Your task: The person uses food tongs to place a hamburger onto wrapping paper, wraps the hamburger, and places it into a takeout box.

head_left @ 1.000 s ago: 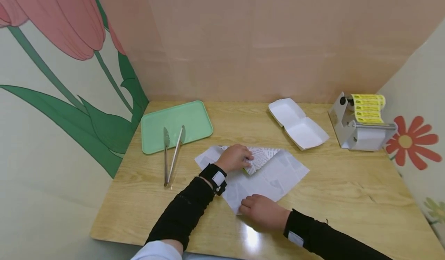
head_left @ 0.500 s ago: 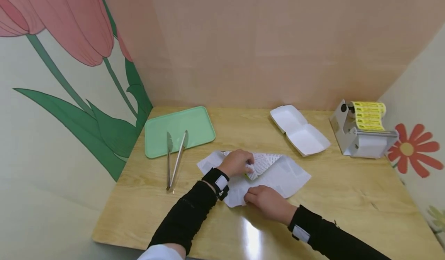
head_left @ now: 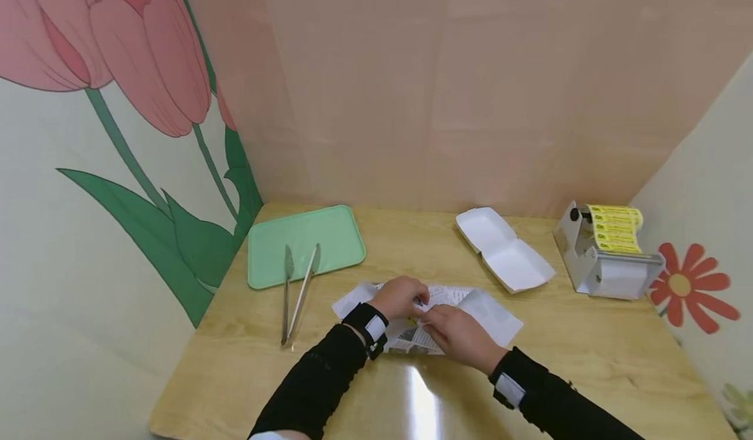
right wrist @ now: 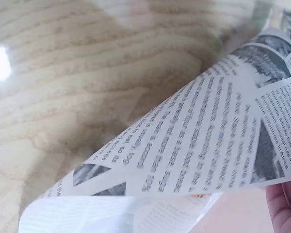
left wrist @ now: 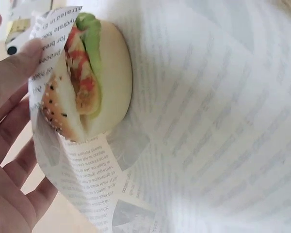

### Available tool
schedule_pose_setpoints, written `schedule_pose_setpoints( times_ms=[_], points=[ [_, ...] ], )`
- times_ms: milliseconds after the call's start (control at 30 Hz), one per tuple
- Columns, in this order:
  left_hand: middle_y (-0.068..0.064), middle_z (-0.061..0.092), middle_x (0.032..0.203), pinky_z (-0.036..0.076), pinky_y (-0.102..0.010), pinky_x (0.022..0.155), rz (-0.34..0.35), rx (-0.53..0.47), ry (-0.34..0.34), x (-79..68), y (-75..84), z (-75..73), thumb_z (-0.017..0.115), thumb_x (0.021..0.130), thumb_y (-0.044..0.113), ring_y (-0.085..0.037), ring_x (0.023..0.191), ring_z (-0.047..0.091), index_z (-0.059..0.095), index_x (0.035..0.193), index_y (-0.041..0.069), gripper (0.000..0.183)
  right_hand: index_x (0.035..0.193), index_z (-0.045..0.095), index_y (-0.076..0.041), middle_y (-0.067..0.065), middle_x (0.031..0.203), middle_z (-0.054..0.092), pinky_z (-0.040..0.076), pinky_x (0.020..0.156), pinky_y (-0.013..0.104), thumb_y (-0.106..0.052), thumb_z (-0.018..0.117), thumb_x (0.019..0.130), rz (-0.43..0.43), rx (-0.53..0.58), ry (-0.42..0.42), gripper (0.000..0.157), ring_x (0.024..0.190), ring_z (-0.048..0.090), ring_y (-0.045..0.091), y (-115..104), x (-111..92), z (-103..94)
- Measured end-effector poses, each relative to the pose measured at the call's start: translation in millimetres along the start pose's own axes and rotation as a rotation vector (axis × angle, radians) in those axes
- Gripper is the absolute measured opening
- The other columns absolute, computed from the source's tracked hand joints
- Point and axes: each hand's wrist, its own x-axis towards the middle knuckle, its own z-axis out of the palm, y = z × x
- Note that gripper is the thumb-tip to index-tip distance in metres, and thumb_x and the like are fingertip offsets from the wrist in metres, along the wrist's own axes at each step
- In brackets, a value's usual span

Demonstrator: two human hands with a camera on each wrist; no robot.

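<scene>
A sheet of newsprint-patterned wrapping paper (head_left: 494,319) lies on the table, folded partly over a burger. In the left wrist view the burger (left wrist: 111,73) shows a sesame-topped bun, lettuce and a red-sauced filling. My left hand (head_left: 401,297) holds the far flap of the paper against the bun, its thumb (left wrist: 22,65) on the printed side. Close beside it, my right hand (head_left: 461,337) pinches the near corner, drawn up over the burger. The right wrist view shows the paper's printed underside (right wrist: 194,136) raised off the table, and a few fingertips (right wrist: 283,206) at its edge.
A green tray (head_left: 267,257) is at the back left, with metal tongs (head_left: 301,303) resting partly on its edge. An opened white clamshell box (head_left: 518,263) lies behind the paper to the right. Further right stands a label dispenser (head_left: 618,257) with a yellow roll.
My right hand has lifted the paper's near corner and carried it away from me, over the burger toward my left hand. The left hand has stayed on the far flap.
</scene>
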Motion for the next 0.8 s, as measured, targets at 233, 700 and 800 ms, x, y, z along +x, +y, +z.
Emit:
schedule_pose_setpoints(
  times_ms=[233, 700, 800],
  points=[
    [0.011, 0.069, 0.093, 0.045, -0.014, 0.075, 0.041, -0.047, -0.025, -2.3, -6.2, 4.3, 0.070, 0.091, 0.027, 0.002, 0.083, 0.059, 0.077, 0.098, 0.022, 0.012, 0.098, 0.067, -0.010, 0.000, 0.091, 0.067, 0.053, 0.071, 0.034, -0.008, 0.069, 0.088, 0.150, 0.053, -0.060, 0.010, 0.084, 0.064, 0.015, 15, 2, 2.4],
    [0.009, 0.070, 0.102, 0.045, -0.012, 0.078, 0.048, -0.050, 0.007, 1.0, -14.9, -1.0, 0.073, 0.086, 0.014, 0.000, 0.089, 0.063, 0.075, 0.104, 0.019, 0.018, 0.096, 0.067, -0.008, 0.002, 0.091, 0.067, 0.053, 0.070, 0.035, -0.006, 0.069, 0.087, 0.190, 0.060, -0.052, 0.010, 0.082, 0.064, 0.016, 35, 13, 8.3],
    [0.007, 0.070, 0.104, 0.046, -0.013, 0.078, 0.041, -0.086, -0.002, 2.9, -18.0, 0.8, 0.071, 0.087, 0.010, -0.002, 0.091, 0.063, 0.072, 0.109, 0.018, 0.023, 0.095, 0.066, -0.006, 0.003, 0.087, 0.066, 0.052, 0.066, 0.035, -0.006, 0.068, 0.088, 0.195, 0.052, -0.070, 0.007, 0.077, 0.063, 0.016, 38, 17, 8.1]
  ],
)
